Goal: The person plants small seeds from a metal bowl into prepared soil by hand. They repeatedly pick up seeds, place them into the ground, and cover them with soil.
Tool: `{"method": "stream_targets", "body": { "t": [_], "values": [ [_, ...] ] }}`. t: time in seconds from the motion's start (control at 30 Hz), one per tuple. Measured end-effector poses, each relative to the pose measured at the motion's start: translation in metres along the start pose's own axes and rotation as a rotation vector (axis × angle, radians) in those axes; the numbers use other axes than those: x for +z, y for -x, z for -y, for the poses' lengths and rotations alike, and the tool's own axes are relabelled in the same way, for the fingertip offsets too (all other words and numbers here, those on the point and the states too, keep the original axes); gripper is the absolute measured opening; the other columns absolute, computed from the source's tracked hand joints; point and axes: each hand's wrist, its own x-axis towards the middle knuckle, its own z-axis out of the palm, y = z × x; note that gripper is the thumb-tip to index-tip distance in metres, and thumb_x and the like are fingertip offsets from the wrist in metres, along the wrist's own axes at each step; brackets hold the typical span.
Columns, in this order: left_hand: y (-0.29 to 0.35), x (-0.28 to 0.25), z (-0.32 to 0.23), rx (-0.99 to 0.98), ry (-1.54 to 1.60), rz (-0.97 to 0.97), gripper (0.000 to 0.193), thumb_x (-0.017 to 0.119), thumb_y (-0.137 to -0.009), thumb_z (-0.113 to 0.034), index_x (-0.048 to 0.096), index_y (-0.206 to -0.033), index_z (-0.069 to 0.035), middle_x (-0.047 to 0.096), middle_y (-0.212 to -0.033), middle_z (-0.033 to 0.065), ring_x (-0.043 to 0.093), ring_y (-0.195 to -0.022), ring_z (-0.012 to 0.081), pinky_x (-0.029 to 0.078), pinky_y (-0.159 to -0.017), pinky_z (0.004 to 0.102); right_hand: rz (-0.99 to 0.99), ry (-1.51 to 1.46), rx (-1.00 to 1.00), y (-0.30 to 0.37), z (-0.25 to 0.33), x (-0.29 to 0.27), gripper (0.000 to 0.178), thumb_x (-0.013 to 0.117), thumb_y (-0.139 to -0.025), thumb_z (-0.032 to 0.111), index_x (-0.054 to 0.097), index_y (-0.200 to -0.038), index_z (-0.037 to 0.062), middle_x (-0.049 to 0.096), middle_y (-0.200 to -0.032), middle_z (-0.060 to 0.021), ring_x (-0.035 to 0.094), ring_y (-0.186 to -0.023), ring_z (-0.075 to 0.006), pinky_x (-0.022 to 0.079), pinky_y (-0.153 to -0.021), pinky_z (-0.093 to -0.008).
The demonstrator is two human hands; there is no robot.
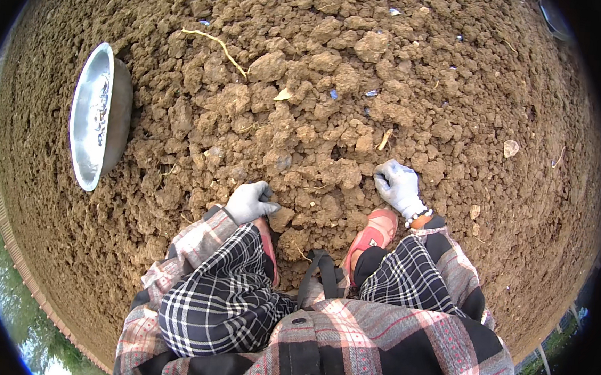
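Observation:
My left hand, in a light grey glove, rests low over the brown cloddy soil beside my left foot. Its fingers are curled; whatever lies within them, if anything, is hidden. A pale clod sits right by its thumb. In a matching glove, with a beaded bracelet at the wrist, my right hand is closed with its knuckles close to the soil, just ahead of my right shoe. Its fingertips are turned out of sight. A short tan root piece lies a little beyond it.
A metal basin stands on the soil at left, with small bits inside. A long pale root, a dry leaf and several bluish scraps lie ahead. My pink shoes are planted between my hands. A shiny object shows at far right.

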Motion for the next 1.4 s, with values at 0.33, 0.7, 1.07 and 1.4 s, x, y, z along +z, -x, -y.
{"method": "stream_targets", "body": {
  "t": [0.33,0.7,1.07,1.4],
  "values": [
    [-0.1,-0.099,-0.104,0.642,-0.514,-0.603,0.056,0.071,-0.079,-0.026,0.05,-0.129,-0.01,0.051,-0.125,0.0164,0.046,-0.121,0.0381,0.043,-0.097,0.0462,0.06,-0.032,0.011,-0.001,-0.005,-0.002,0.015,0.067,-0.079,0.024,0.064,-0.091,0.0159,0.061,-0.085,-0.007,0.063,-0.075,-0.0298,0.051,-0.065,-0.0407],
    [-0.137,-0.069,-0.085,0.586,-0.475,-0.625,0.068,0.073,-0.076,-0.028,0.048,-0.138,-0.013,0.026,-0.15,0.026,0.025,-0.141,0.0389,0.008,-0.116,0.0499,-0.001,-0.009,-0.154,-0.007,-0.008,0.005,0.021,0.07,-0.066,0.015,0.062,-0.085,0.0164,0.059,-0.076,-0.0011,0.059,-0.063,-0.0231,0.044,-0.054,-0.0367],
    [-0.157,-0.063,-0.091,0.526,-0.567,-0.753,0.059,0.07,-0.078,-0.044,0.054,-0.131,-0.025,0.033,-0.146,0.0162,0.039,-0.129,0.0352,0.018,-0.112,0.0518,0.217,0.041,-0.239,-0.023,-0.015,0.003,0.02,0.068,-0.064,0.019,0.061,-0.082,0.0151,0.057,-0.083,-0.0019,0.058,-0.066,-0.0219,0.044,-0.056,-0.0369],
    [-0.095,-0.068,-0.126,0.227,-0.527,-0.552,0.069,0.061,-0.087,-0.041,0.034,-0.146,-0.02,0.024,-0.151,0.0231,0.026,-0.138,0.0405,0.023,-0.111,0.0542,0.157,0.006,-0.035,-0.066,0.021,-0.075,0.029,0.066,-0.079,0.015,0.059,-0.107,0.0127,0.059,-0.104,-0.0084,0.061,-0.09,-0.0302,0.05,-0.078,-0.043]
  ]
}}
